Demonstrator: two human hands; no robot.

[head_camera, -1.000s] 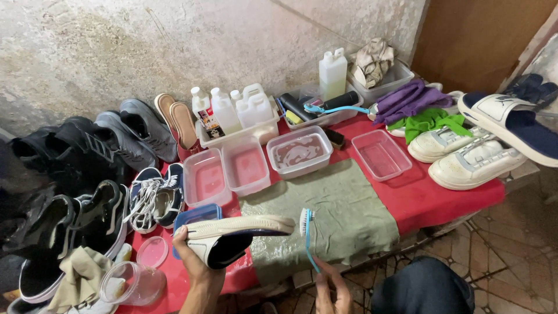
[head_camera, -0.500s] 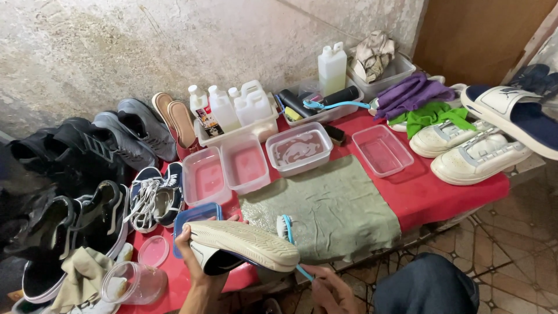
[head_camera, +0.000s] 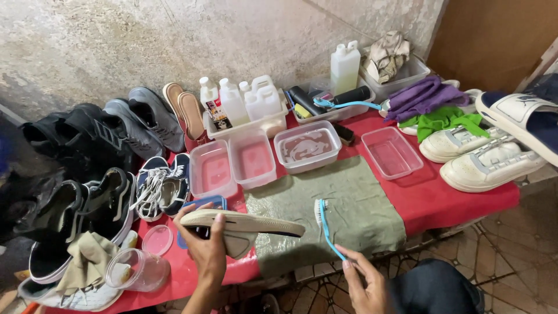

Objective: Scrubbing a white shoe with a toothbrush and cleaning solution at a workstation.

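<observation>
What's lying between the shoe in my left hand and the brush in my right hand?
In the head view, only the green cloth on the table lies between the shoe and the blue brush; nothing else sits there.

Shoe-cleaning stall: shoes point(head_camera: 87, 174), bottles point(head_camera: 244, 102), tubs point(head_camera: 232, 163).

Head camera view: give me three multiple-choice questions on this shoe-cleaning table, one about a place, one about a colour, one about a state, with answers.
1. Where does the green towel lie?
A. on the red table cover
B. on the floor
C. in a tub

2. What colour is the brush handle?
A. blue
B. yellow
C. black

3. How is the shoe held?
A. sole up
B. sole down
C. by its laces

Answers: 1 A, red table cover shows around it. 2 A, right hand grips a blue handle. 3 A, left hand shows its pale sole on top.
</observation>
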